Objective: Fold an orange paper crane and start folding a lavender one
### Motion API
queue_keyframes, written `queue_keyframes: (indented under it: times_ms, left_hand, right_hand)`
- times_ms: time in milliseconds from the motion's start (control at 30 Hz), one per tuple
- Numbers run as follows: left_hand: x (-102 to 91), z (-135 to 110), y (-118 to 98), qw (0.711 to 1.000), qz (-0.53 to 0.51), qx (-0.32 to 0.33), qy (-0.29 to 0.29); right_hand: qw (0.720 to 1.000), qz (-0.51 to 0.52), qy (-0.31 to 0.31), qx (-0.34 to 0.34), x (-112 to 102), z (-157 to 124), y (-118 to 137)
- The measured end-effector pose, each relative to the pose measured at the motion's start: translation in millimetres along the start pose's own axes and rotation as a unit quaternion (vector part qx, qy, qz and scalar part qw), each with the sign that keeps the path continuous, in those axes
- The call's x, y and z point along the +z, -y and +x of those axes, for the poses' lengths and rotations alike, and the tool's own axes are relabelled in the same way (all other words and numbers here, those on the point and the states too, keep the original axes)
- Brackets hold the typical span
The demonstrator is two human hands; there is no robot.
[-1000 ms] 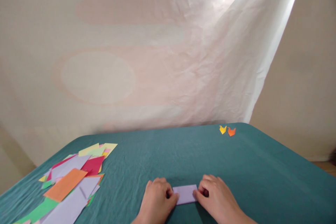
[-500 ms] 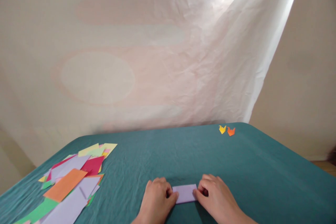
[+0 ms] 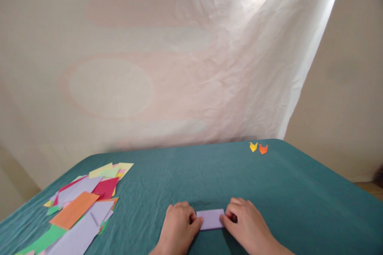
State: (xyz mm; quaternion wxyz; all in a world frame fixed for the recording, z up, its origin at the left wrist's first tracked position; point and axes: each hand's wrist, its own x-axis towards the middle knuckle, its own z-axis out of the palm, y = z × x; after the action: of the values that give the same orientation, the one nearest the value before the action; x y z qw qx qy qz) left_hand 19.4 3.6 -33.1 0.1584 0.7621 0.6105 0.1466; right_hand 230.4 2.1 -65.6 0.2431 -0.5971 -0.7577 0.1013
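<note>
A small folded rectangle of lilac paper (image 3: 211,219) lies at the near middle of the table, between my two hands. My left hand (image 3: 180,223) pinches its left end, thumb on top and the other fingers curled. At the right end, my right hand (image 3: 243,221) grips the paper the same way, thumb over the edge. The fingertips under the paper are hidden.
A loose heap of coloured paper sheets (image 3: 74,210) covers the table's left side. Two small folded paper figures, one yellow (image 3: 253,147) and one orange (image 3: 263,149), sit at the far right edge. Green cloth (image 3: 155,183) covers the table; a pale sheet (image 3: 185,87) hangs behind.
</note>
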Motion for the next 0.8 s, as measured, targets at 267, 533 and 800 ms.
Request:
queue_keyframes:
  times_ms: [267,533,800]
  left_hand:
    - [1.3,-1,0,1.000,-0.003,0.008,-0.007]
    - [-7.8,4,7,0.997,-0.032,0.074,0.017]
    - [-18.1,29,0,0.990,-0.015,0.092,0.108]
  right_hand:
    - [1.000,0.001,-0.012,-0.012,-1,-1,2]
    - [0.997,0.060,0.010,-0.048,-7,-2,-1]
    - [0.990,0.109,0.077,-0.036,-18,19,1]
